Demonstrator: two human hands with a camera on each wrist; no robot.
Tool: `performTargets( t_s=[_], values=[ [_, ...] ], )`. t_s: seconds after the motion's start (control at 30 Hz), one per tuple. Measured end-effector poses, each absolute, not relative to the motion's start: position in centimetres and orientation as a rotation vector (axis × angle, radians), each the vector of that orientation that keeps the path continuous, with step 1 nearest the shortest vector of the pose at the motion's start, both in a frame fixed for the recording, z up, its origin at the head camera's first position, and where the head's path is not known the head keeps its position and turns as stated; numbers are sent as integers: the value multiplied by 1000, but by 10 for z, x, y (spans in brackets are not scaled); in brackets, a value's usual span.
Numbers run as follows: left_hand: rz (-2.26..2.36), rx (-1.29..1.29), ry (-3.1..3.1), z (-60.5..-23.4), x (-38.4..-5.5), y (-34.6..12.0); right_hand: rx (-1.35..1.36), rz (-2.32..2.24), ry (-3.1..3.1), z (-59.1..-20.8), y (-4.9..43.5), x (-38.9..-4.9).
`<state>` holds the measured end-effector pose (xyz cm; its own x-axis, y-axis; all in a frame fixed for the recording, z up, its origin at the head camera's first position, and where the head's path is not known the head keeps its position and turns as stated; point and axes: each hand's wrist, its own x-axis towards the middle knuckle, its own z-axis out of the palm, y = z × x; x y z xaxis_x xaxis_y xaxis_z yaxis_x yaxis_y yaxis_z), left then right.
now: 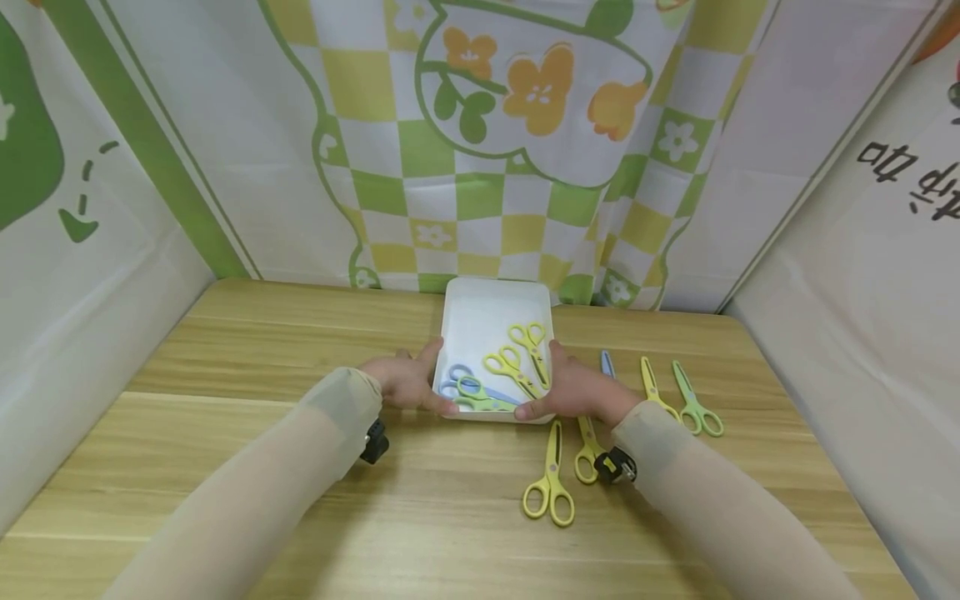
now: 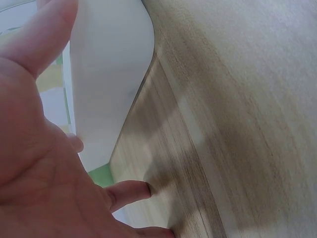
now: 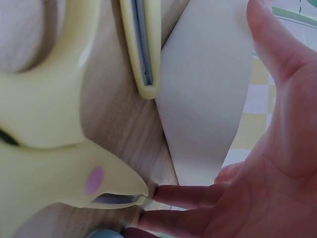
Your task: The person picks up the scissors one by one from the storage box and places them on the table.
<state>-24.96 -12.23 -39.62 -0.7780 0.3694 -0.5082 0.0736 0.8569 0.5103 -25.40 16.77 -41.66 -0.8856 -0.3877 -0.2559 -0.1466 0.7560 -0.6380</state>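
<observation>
A shallow white tray [image 1: 480, 321] stands at the back of the table between my two hands. Inside lie two yellow scissors [image 1: 508, 367], blue scissors [image 1: 459, 377] and green scissors [image 1: 480, 398]. My left hand [image 1: 405, 382] touches the tray's near left corner, thumb at the front rim and fingers along the side. In the left wrist view, its lower fingers [image 2: 130, 192] reach straight past the wall. My right hand [image 1: 577, 387] touches the near right corner likewise. Beside it, two yellow scissors [image 1: 552, 479] lie on the table, one partly under my right wrist.
Right of my right hand lie yellow scissors [image 1: 651, 387], green scissors [image 1: 693, 400] and a partly hidden blue pair [image 1: 607, 363]. The wooden table [image 1: 300, 517] ends at a patterned curtain [image 1: 480, 200] behind the tray. White cloth walls stand at both sides.
</observation>
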Motion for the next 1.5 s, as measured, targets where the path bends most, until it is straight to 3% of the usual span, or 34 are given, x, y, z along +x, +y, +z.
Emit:
performTargets(
  t_s=[0.43,1.5],
  values=[
    [624,313,2407,-397,-250,-123,-279,-687,2519,-403,162,-257],
    [628,297,2387,-398,-252,-123,-245,-568,2486,-401,160,-259]
  ],
)
